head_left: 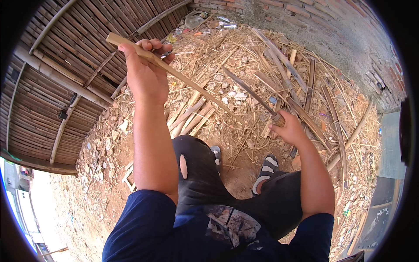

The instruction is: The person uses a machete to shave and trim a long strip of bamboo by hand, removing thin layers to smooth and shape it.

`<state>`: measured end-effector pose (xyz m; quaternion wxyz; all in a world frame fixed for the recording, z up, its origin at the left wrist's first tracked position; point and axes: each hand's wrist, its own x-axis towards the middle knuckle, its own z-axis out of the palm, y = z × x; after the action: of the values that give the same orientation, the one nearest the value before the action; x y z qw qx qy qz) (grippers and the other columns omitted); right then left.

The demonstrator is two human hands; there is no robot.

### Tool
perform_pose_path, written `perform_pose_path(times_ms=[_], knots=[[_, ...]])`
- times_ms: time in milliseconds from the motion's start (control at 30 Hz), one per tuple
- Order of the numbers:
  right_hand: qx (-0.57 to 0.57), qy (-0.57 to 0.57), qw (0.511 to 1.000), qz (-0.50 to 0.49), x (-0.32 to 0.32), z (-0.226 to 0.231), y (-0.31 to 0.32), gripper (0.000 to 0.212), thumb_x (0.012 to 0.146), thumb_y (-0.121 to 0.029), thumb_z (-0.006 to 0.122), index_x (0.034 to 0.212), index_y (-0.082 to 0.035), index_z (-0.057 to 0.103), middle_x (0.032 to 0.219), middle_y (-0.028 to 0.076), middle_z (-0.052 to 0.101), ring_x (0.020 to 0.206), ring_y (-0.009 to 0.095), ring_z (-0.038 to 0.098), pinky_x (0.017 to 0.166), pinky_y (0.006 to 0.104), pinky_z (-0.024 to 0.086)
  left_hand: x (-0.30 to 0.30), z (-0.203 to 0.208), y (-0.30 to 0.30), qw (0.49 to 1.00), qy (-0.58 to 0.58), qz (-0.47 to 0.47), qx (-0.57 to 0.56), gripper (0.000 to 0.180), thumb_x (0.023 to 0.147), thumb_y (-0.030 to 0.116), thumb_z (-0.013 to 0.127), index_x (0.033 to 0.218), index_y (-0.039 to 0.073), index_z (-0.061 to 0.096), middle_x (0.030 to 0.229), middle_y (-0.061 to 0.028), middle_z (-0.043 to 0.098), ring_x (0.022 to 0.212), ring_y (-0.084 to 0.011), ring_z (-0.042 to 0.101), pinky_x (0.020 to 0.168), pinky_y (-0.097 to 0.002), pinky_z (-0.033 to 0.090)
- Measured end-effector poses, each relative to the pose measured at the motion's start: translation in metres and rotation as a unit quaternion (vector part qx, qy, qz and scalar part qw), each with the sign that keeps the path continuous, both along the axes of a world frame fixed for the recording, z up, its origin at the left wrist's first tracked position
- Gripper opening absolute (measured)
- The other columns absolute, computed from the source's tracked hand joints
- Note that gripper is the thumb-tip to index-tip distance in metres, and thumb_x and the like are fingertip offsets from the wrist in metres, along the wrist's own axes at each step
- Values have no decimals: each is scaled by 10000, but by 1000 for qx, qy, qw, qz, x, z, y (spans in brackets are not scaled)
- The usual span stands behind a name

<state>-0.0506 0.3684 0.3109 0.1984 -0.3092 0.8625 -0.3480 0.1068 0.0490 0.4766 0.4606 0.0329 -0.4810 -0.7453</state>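
My left hand (150, 70) is raised at the upper left and grips a long, pale strip of split bamboo (187, 81) near its thicker end. From there the strip slants down to the right, narrowing toward its far tip. In my right hand (290, 127) is the short handle of a machete (253, 93), whose dark, narrow blade points up and to the left. Blade and strip are apart. Below the strip, a small heap of split bamboo pieces (192, 114) lies on the ground.
A slatted bamboo wall (56, 83) stands at the left, and a brick wall (314, 32) at the back right. Longer bamboo lengths (310, 83) and straw litter the ground on the right. My sandalled feet (266, 171) are just below the work area.
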Motion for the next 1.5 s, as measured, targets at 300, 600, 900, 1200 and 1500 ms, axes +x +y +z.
perform_pose_path(times_ms=[300, 600, 900, 1200, 1500], knots=[[-120, -7, 991, -56, 8, 10, -30, 707, 830, -352, 808, 1290, 110, 534, 1088, 209, 686, 1002, 271, 671, 894, 368, 515, 16, 27, -18, 985, 40, 80, -144, 573, 1042, 576, 327, 1079, 54, 562, 1057, -107, 631, 1086, -280, 601, 926, -454, 472], [-328, -262, 907, 21, 110, 85, -30, 360, 980, -312, 662, 1115, -2, 539, 669, -13, 520, 504, 56, 496, 472, 228, 415, 25, 60, 4, 948, 37, 97, -300, 469, 1088, 422, 325, 994, 33, 570, 781, -20, 445, 715, -138, 423, 697, -330, 407], [-360, -241, 899, 61, 169, 140, -44, 346, 989, -325, 641, 1061, 3, 556, 683, 14, 565, 527, 80, 544, 494, 259, 440, -4, 69, 55, 830, 22, 236, -505, 634, 1068, 570, 217, 853, 62, 528, 725, 20, 433, 679, -82, 345, 614, -260, 290], [-339, -105, 935, 11, 169, 123, -33, 371, 944, -314, 686, 1046, 26, 577, 751, 142, 643, 675, 263, 645, 638, 381, 495, -6, 61, 57, 841, 62, 214, -494, 550, 1079, 527, 246, 858, 75, 467, 735, -4, 422, 677, -104, 355, 613, -270, 303], [-318, -178, 931, -36, 152, 78, -29, 355, 944, -330, 688, 1005, 5, 590, 750, 103, 650, 683, 175, 619, 642, 334, 479, 4, 64, 86, 976, 33, 186, -112, 476, 1057, 511, 414, 968, 49, 486, 688, 9, 381, 628, -106, 381, 565, -265, 341]])
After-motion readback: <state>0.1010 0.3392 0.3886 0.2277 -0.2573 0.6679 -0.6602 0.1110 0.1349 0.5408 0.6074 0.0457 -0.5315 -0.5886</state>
